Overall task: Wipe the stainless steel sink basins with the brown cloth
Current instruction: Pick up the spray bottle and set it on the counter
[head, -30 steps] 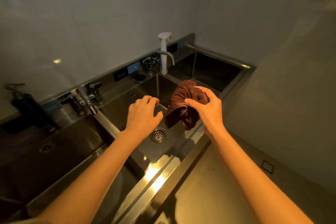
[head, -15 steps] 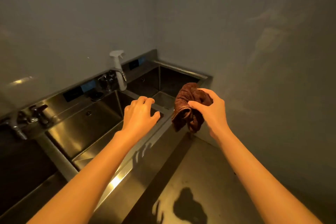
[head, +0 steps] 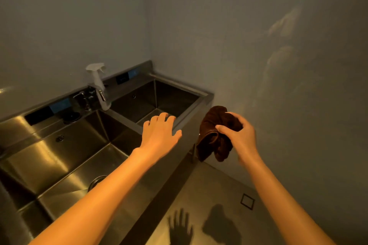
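My right hand (head: pixel 239 137) grips the bunched brown cloth (head: pixel 211 135) in the air, to the right of the sink's front corner and above the floor. My left hand (head: pixel 159 133) hovers flat, fingers spread, over the front rim between the two basins and holds nothing. The stainless steel sink runs along the wall: the near basin (head: pixel 59 157) lies below my left forearm, which hides part of its drain. The far basin (head: pixel 175 97) sits in the corner, dark inside.
A white spray bottle (head: pixel 98 83) stands on the back ledge beside a faucet (head: pixel 85 97). Grey walls close in behind and to the right. A floor drain cover (head: pixel 247 201) sits in the floor, where the shadows of my hands fall.
The view has swung right along the sink, bringing the far basin closer. My right hand with the cloth has moved right of the sink's edge. My left hand still hovers over the front rim.
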`<action>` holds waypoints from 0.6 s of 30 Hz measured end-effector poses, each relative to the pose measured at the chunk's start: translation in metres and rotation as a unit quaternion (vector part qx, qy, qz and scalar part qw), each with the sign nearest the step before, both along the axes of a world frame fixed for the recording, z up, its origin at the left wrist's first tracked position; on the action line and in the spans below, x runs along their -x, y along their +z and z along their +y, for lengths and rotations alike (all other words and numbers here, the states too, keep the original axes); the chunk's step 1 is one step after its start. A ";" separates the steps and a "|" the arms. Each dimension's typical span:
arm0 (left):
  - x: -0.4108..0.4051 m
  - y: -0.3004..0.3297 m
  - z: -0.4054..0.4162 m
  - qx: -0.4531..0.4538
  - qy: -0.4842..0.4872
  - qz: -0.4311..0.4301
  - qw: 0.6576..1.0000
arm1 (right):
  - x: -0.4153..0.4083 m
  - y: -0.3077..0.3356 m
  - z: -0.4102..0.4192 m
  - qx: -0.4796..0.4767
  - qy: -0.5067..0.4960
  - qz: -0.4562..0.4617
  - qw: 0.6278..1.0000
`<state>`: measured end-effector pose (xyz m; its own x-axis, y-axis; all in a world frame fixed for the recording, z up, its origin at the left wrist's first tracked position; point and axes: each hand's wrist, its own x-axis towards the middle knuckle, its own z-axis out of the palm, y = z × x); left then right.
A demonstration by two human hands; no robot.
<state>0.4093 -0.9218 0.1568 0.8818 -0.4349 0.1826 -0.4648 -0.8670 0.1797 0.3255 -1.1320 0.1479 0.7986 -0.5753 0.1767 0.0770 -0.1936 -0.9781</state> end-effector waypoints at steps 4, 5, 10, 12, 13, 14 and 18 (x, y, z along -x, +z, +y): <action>-0.039 -0.001 -0.027 0.007 -0.008 0.017 1.000 | -0.042 -0.004 -0.032 -0.007 -0.002 0.013 1.000; -0.051 -0.001 -0.034 0.010 -0.010 0.016 1.000 | -0.054 -0.004 -0.040 -0.009 -0.001 0.011 1.000; -0.122 0.003 -0.072 0.023 -0.011 0.028 0.999 | -0.123 -0.006 -0.077 0.004 0.002 0.008 1.000; -0.148 0.003 -0.088 0.022 -0.020 0.028 0.999 | -0.150 -0.005 -0.089 0.010 0.001 0.002 1.000; -0.159 0.002 -0.094 0.022 -0.023 0.028 0.999 | -0.162 -0.004 -0.094 0.012 0.003 -0.004 1.000; -0.169 0.001 -0.100 0.024 -0.025 0.029 0.999 | -0.173 -0.003 -0.098 0.014 0.006 -0.007 1.000; -0.202 -0.009 -0.116 0.031 -0.014 0.018 0.999 | -0.215 -0.004 -0.117 0.009 0.020 -0.007 1.000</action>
